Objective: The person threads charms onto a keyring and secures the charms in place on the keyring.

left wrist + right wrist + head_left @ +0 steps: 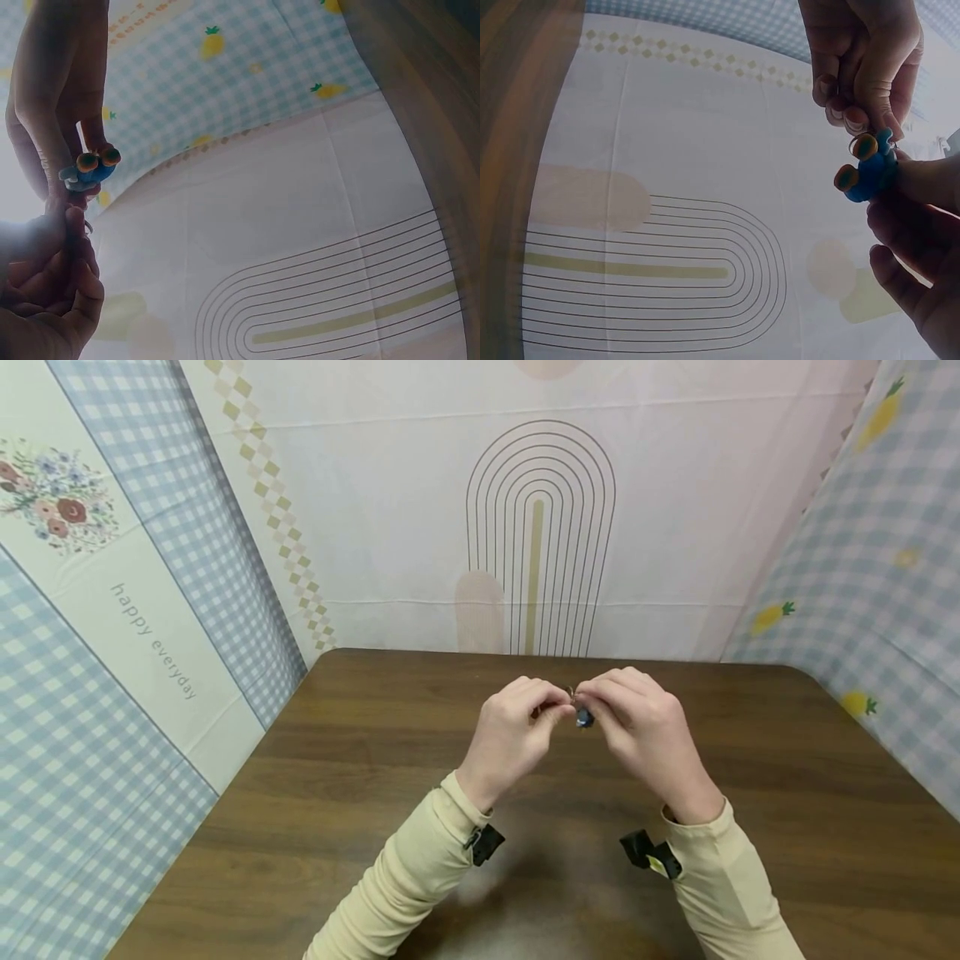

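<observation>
A white cloth printed with thin dark arches (390,510) hangs behind a brown wood-grain table with rounded corners (360,760). A blue-and-white checked cloth reading "happy everyday" (153,643) hangs at the left, and a pale blue checked cloth with yellow pineapples (847,618) at the right. Over the table reach two pale yellow long sleeves (408,872), each with a small black device (487,845) at the wrist. The right hand (647,731) and the left hand (512,733) meet nearly fingertip to fingertip above the tabletop. The right holds a small blue figure with round orange-rimmed eyes (871,176) between thumb and fingers, just below the fingertips. The left pinches narrowly at a thin metal ring (852,145) beside the figure; fingers partly hide exactly where ring and figure meet.
</observation>
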`<state>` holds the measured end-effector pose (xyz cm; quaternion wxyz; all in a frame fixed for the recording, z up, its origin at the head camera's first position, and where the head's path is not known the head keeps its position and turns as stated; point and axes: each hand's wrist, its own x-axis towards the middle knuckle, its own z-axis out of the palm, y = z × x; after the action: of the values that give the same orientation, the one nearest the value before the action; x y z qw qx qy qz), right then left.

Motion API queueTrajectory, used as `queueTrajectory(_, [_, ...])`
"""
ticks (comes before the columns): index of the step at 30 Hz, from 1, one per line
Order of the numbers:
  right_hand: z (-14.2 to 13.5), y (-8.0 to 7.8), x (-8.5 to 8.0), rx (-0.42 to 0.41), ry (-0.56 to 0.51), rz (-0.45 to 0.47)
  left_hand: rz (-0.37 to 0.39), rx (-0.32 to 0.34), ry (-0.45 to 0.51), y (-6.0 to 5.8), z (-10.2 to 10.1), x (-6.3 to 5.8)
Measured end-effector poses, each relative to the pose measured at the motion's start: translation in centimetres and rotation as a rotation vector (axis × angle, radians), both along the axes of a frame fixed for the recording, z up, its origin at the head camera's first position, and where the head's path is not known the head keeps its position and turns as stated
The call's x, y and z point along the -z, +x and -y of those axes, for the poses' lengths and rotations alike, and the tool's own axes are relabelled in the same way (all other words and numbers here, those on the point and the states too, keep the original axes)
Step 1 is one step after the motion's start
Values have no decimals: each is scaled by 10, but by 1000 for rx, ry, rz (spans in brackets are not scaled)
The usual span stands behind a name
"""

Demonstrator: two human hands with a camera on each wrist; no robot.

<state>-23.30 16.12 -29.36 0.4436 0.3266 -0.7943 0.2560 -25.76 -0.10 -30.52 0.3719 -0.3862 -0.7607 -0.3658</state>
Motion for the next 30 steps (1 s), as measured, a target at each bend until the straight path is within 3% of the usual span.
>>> queueTrajectory(7, [1,-1,-2,-9,51,-5,12,-2,17,-1,0,-2])
queueTrajectory(10, [-1,0,-3,2,76,-27,71,37,48,-1,-1,-1])
queueTrajectory(18, [-8,-4,-5,-43,176,-119,454,211,152,-6,-4,1])
queueTrajectory(21, [-11,-7,-5,-53,223,-135,587,230,177,-9,-6,-1])
queueTrajectory(25, [-14,-9,-4,-47,255,-164,748,253,202,-2,-5,-12])
queueTrajectory(30, [-12,-9,-4,-18,261,-193,855,262,280,3,-5,-19])
